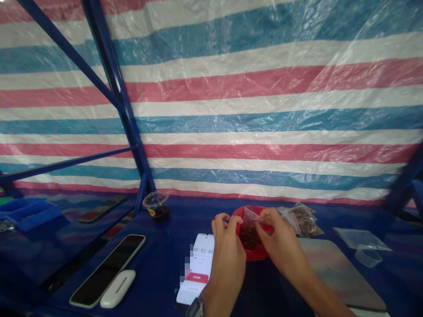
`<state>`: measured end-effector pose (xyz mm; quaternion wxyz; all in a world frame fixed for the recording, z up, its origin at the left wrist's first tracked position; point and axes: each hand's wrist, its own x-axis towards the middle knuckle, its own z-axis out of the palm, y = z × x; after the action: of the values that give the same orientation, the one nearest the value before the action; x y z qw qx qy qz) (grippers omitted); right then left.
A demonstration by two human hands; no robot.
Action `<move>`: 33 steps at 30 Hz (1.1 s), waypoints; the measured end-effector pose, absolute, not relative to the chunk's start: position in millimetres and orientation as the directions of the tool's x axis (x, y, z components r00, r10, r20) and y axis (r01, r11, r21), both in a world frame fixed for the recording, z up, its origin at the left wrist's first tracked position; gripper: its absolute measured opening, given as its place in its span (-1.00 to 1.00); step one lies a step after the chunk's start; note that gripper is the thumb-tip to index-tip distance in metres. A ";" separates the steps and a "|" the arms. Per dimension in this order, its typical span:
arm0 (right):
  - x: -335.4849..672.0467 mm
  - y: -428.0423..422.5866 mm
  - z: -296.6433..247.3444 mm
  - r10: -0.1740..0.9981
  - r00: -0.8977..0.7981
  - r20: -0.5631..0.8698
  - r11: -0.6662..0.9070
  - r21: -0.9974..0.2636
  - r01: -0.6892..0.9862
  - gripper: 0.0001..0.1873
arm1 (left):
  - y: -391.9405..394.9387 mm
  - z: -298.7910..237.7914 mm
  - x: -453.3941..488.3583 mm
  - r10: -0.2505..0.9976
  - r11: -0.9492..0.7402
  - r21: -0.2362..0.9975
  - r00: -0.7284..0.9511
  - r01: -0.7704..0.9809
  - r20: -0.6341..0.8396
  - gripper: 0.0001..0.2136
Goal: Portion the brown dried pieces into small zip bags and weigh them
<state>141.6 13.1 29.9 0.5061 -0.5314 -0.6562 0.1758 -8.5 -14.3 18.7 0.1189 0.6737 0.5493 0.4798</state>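
Above a red bowl [257, 255] I hold a small clear plastic bag [251, 215]. My right hand [280, 240] pinches the bag's right side between thumb and fingers. On the other side, my left hand [229, 248] has its fingers curled at the bag's left edge; its fingertips are partly hidden. Dark brown small pieces [249, 237] show inside the bowl, seen partly through the bag. Just beyond my right hand lie several filled clear bags [306, 220] with brownish contents.
A lit phone [198, 268] showing a timer lies left of my left hand. Farther left are a dark phone [109, 268], a white case [118, 288] and a lidded cup [158, 207] of dark liquid. At right are a flat grey plate [340, 273], a flat bag [360, 237] and a clear cup [368, 256].
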 end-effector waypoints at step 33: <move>146.8 -5.0 37.9 0.837 0.055 0.545 0.398 -0.673 0.624 -0.84 | -21.1 18.8 0.1 0.874 -0.287 0.469 0.029 0.835 0.484 -0.40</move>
<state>146.8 -5.0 37.9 0.4880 -0.5379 -0.6787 0.1090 0.1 -21.1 18.8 0.0273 0.7166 0.5964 0.3606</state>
